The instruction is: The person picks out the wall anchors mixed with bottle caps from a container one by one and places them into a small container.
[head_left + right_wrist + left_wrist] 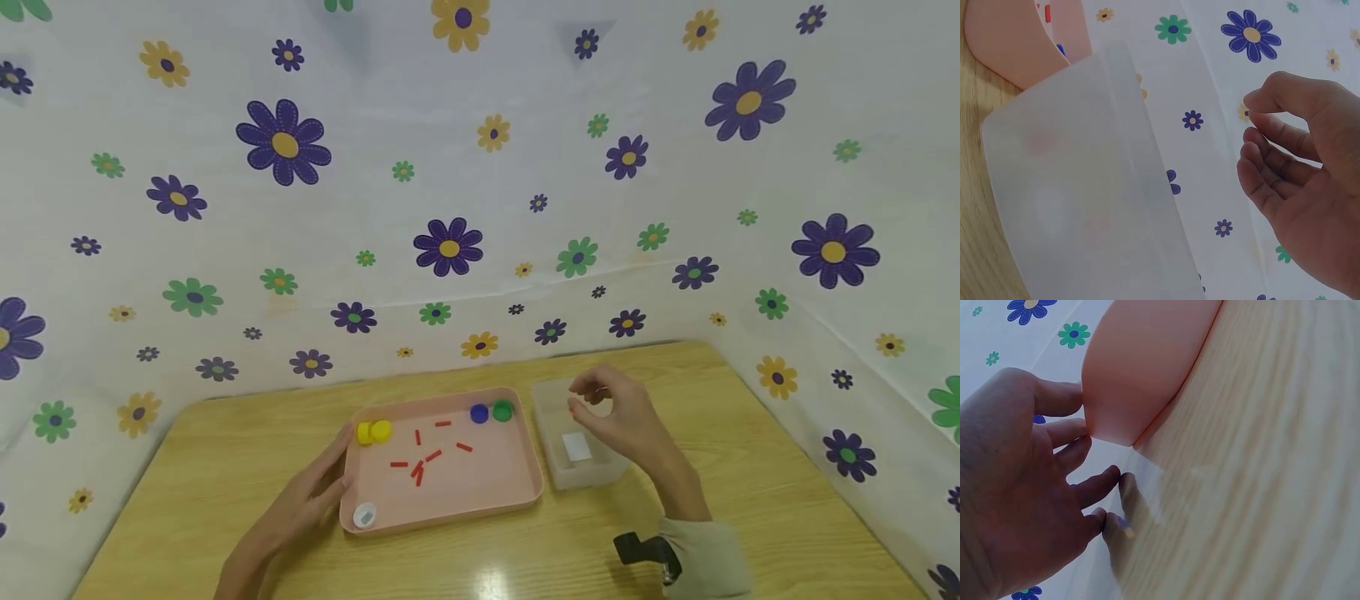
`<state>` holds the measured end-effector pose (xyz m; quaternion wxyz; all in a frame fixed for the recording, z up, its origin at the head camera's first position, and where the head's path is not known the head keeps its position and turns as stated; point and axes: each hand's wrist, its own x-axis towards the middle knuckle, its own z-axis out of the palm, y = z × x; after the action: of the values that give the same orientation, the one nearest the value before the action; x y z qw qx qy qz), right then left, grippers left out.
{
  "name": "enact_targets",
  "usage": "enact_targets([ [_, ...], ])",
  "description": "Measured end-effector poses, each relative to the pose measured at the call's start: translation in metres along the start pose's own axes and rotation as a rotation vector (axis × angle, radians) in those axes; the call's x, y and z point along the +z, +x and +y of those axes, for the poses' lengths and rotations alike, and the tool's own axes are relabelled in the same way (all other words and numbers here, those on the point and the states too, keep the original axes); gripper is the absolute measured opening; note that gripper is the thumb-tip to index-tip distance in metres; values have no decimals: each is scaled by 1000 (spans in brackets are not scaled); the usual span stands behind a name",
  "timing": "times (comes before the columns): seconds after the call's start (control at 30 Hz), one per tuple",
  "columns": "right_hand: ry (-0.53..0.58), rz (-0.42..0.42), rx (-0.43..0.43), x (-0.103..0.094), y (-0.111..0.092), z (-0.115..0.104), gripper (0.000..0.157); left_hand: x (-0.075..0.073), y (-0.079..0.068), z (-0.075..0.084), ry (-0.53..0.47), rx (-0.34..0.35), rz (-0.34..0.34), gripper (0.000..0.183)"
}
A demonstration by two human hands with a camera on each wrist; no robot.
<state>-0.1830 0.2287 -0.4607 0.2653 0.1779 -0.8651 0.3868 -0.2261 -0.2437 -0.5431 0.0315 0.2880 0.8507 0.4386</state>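
Note:
On the wooden table lies a pink tray, its left wall touched by the fingertips of my left hand. In the left wrist view the thumb and index finger meet the tray's outer wall, while the other fingers spread apart below. My right hand hovers over a translucent plastic box beside the tray. Its fingers are loosely bent toward the thumb, and nothing shows between them in the right wrist view. Several short red sticks lie scattered in the tray.
Two yellow caps sit in the tray's far left corner, a blue cap and a green cap at far right, a white round piece at near left. A white rectangle shows in the box. Flowered cloth surrounds the table.

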Motion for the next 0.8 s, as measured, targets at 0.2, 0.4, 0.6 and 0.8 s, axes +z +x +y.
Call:
enact_targets([
  [0.2, -6, -17, -20, 8, 2, -6, 21, -2, -3, -3, -4, -19, 5, 64],
  [0.4, 3, -30, -61, 10, 3, -15, 22, 7, -1, -3, 3, -10, 7, 65],
  [0.6, 34, -39, -106, 16, 5, -25, 21, 13, -5, 5, 37, -30, 33, 66],
  [0.8, 71, -34, -93, 38, 6, -37, 22, 13, -20, 10, 20, -27, 31, 65],
])
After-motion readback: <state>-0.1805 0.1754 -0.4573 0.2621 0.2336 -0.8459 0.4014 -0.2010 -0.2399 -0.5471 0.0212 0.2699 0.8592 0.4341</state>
